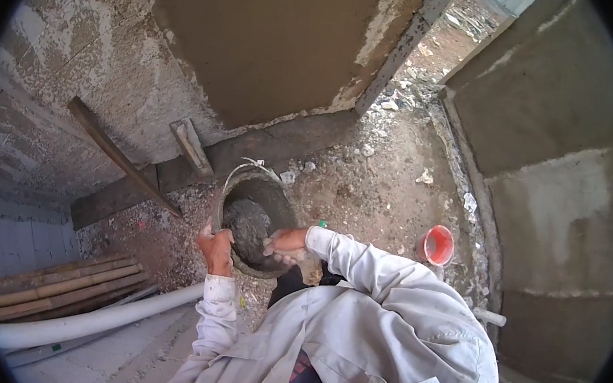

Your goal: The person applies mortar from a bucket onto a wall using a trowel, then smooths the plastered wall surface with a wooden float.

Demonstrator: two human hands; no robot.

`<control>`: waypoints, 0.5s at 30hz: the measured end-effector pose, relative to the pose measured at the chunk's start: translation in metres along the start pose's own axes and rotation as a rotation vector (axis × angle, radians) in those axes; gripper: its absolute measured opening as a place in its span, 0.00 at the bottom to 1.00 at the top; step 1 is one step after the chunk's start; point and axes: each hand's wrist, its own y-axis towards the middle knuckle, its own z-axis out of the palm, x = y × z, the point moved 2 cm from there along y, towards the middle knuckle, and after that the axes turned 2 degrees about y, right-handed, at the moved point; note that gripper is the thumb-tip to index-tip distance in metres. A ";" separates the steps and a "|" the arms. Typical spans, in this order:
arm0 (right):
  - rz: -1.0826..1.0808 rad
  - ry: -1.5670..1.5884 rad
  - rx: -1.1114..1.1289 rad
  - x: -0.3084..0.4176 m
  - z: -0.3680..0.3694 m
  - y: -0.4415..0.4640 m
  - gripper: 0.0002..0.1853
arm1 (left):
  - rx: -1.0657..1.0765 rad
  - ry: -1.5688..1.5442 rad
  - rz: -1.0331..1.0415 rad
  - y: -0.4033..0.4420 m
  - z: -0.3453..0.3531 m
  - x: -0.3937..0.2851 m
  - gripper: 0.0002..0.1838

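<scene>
A mud-coated bucket (284, 203) stands on the ground before me, with wet grey mortar (247, 223) inside. My left hand (217, 248) is closed on the left side of the bucket's rim. Over the near right part of the bucket, my right hand (288, 245) has its fingers wrapped round what looks like a short tool handle (268, 247). The tool's working end cannot be made out against the mortar. At the bucket's far edge, its pale carrying handle (256, 164) rests.
A red paint-type pail (438, 245) stands to the right. Wooden boards (124, 155) lean at the left wall. Bamboo poles (65, 288) and a white pipe (98, 323) lie lower left. Rubble (394, 101) is scattered by the doorway. A plastered wall (276, 43) rises ahead.
</scene>
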 end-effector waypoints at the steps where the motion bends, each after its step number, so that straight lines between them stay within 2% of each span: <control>1: -0.057 -0.046 -0.047 0.011 -0.001 -0.010 0.08 | 0.027 0.017 0.020 0.002 0.005 -0.006 0.30; 2: -0.131 -0.104 -0.162 0.022 -0.008 -0.021 0.10 | 0.050 0.034 0.039 -0.001 0.013 -0.013 0.30; 5: -0.057 -0.350 -0.294 0.005 -0.024 0.003 0.11 | 0.116 0.135 0.037 -0.006 0.037 -0.035 0.32; 9: -0.111 -0.071 -0.082 -0.007 -0.022 -0.012 0.14 | 0.179 0.162 0.060 0.001 0.065 -0.038 0.35; 10: -0.162 -0.054 -0.196 0.001 -0.026 -0.030 0.14 | 0.184 0.176 0.046 0.001 0.075 -0.045 0.35; 12: -0.274 -0.524 -0.371 -0.014 -0.059 -0.010 0.12 | 0.190 0.213 0.037 0.003 0.095 -0.053 0.34; 14: -0.098 -0.018 -0.359 -0.028 -0.074 -0.012 0.09 | 0.204 0.268 0.040 0.003 0.116 -0.055 0.35; 15: -0.105 0.010 -0.290 -0.024 -0.076 -0.021 0.09 | 0.224 0.246 0.111 0.006 0.129 -0.054 0.35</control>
